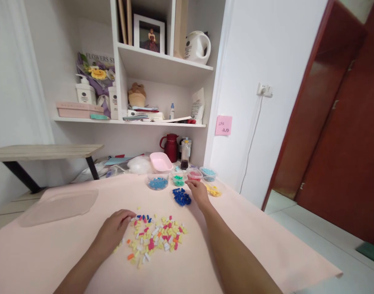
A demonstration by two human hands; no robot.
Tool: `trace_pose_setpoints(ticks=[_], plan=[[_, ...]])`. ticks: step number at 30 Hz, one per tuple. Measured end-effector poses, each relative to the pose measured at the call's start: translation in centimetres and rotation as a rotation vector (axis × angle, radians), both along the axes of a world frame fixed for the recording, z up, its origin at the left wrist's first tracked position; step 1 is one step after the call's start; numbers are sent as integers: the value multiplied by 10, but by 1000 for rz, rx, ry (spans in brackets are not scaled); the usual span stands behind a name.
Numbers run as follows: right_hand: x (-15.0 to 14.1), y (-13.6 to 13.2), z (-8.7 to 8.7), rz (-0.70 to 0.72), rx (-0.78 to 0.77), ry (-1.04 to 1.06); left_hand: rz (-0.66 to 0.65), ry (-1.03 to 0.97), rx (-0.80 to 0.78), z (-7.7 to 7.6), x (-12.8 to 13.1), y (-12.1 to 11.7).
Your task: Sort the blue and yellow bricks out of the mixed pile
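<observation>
A loose spread of small plastic pieces [158, 234], mostly yellow, white and pink-red with some orange ones, lies on the pink tablecloth. My left hand [118, 224] rests at its left edge, fingers curled together, its tips beside a short row of dark blue pieces [144, 218]. Farther out, my right hand [197, 192] is closed in a pinch between the tub of green pieces [179, 180] and the tub of yellow pieces [213, 190]. Dark blue pieces [181, 197] sit just left of that hand. What either hand's fingertips hold is too small to make out.
Tubs of blue pieces [158, 183], red pieces [194, 174] and light blue pieces [208, 173] stand at the back. Behind them are a pink basin [161, 162], a red jug [171, 148] and a bottle [185, 154]. A clear plastic lid [60, 206] lies left.
</observation>
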State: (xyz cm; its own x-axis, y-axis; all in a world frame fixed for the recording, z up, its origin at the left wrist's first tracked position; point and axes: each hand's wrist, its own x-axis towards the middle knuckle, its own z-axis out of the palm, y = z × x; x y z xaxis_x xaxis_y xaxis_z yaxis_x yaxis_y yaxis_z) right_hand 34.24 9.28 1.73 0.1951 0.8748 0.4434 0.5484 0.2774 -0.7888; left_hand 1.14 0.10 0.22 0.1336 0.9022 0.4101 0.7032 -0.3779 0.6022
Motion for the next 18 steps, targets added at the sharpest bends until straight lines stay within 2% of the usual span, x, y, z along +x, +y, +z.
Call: trace_pose_setpoints(ticks=[3, 6, 10, 13, 18], plan=[[-18, -9, 11, 92, 33, -38, -17, 6, -3, 0, 1, -2], [-45, -24, 18, 267, 62, -110, -52, -26, -15, 1, 2, -5], [-79, -47, 18, 518, 112, -484, -93, -62, -38, 4, 5, -9], [-96, -57, 14, 586, 108, -656, -85, -67, -42, 6, 7, -11], [-106, -64, 7, 590, 42, -710, -77, -70, -47, 7, 8, -12]])
